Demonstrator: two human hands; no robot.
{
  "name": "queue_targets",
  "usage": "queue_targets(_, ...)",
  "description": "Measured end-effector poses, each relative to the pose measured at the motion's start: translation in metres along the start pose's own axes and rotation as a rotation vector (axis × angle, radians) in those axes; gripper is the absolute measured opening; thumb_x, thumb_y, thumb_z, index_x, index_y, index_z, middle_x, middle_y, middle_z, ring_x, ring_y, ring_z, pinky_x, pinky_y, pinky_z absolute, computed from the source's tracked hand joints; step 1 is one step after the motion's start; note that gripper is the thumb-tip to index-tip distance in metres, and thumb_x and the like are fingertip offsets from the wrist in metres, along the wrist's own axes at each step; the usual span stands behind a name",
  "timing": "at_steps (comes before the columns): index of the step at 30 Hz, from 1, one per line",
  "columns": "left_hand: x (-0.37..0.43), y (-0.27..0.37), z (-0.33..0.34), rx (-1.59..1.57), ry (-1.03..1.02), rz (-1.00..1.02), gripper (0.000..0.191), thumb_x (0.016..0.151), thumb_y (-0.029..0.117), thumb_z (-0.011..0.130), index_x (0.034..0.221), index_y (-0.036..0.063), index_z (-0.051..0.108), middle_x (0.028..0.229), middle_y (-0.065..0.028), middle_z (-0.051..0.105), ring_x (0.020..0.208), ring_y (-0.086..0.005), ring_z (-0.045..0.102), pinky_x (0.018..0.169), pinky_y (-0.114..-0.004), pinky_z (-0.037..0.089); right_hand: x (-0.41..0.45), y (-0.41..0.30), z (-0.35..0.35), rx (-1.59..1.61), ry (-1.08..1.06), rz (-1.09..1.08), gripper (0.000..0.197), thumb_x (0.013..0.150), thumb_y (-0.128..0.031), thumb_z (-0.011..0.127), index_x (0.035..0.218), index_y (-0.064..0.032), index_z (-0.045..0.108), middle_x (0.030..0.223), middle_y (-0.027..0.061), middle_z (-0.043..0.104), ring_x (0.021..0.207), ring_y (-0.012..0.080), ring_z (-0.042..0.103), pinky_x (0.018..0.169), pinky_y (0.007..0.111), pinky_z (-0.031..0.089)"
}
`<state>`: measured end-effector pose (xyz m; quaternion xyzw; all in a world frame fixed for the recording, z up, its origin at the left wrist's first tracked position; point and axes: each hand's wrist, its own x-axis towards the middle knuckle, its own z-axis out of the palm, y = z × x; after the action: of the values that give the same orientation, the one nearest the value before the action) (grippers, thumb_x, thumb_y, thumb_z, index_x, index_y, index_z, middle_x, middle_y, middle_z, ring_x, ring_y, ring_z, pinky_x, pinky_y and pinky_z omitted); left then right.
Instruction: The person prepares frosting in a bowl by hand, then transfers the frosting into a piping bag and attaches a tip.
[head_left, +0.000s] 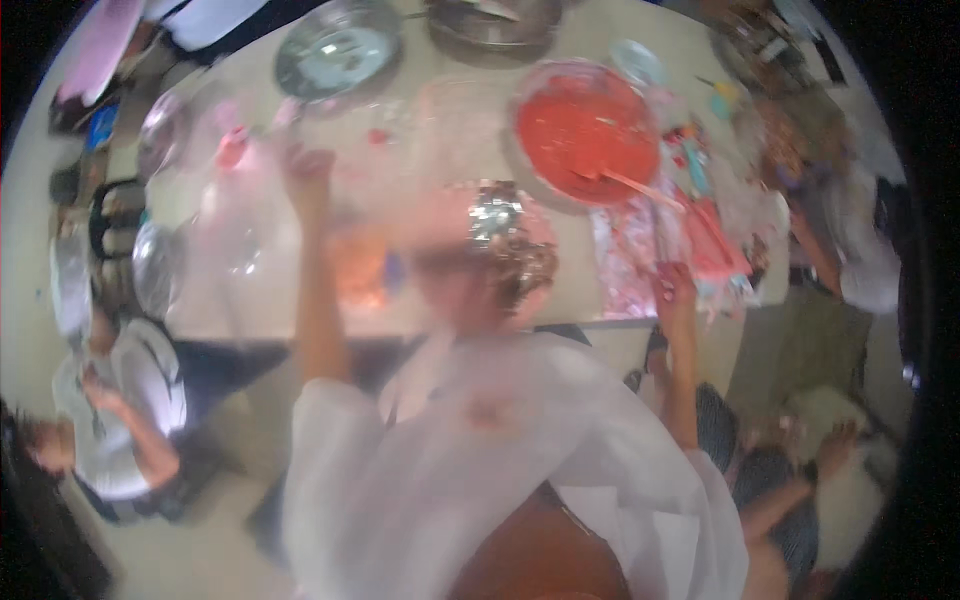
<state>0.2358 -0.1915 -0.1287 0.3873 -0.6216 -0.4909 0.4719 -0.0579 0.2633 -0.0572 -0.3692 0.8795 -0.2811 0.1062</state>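
My left hand (309, 163) is raised over the left part of the table, close to a pink object (232, 148); blur hides its fingers. My right hand (673, 286) is at the table's front edge, fingers bent, beside a pink-smeared sheet (626, 255); whether it grips a pale, narrow thing there is unclear. Beyond it stands a large bowl of red mixture (577, 135), with a pink-handled spatula (641, 187) leaning in it. A round pink object (536, 225) with shiny metallic patches (495, 214) lies before me, partly blurred. Left of it is an orange item (360, 266).
Metal bowls (337, 52) (495, 26) stand at the table's far side. Clear, shiny round containers (159, 270) line the left end. Pink-smeared tools and a red tray-like item (709, 240) crowd the right. Other people sit or stand at the left (124, 420) and right (862, 240).
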Motion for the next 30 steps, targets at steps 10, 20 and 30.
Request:
queue_targets(10,-0.001,0.01,0.035,0.674,-0.232,-0.03,0.033,0.07,0.01,0.061,0.1,0.0037,0.049,0.079,-0.0038,0.057,0.065,-0.0102,0.053,0.053,-0.023,0.044,-0.003,0.034,-0.03,0.053,0.232,0.187,0.02,0.07,-0.006,0.058,0.089,-0.0008,0.052,0.081,0.0133,0.053,0.064,0.023,0.053,0.056,0.032,0.042)
queue_targets(20,-0.157,0.202,0.22,0.2,-0.664,-0.177,0.028,0.075,0.003,0.049,0.103,0.0015,0.05,0.093,-0.0073,0.056,0.083,-0.0161,0.053,0.076,-0.027,0.041,0.03,0.13,-0.056,-0.188,0.546,0.103,0.03,0.069,-0.012,0.058,0.095,-0.0007,0.049,0.077,0.0142,0.053,0.073,0.028,0.051,0.065,0.036,0.041)
queue_targets(30,-0.287,0.089,0.419,0.065,-0.926,0.252,0.031,0.071,0.009,0.058,0.1,0.0036,0.05,0.094,-0.0141,0.053,0.082,-0.0273,0.053,0.071,-0.034,0.043,0.045,0.158,-0.1,0.153,0.406,0.135,0.02,0.069,-0.003,0.053,0.089,-0.0001,0.054,0.074,0.0114,0.057,0.063,0.0188,0.054,0.056,0.027,0.043)
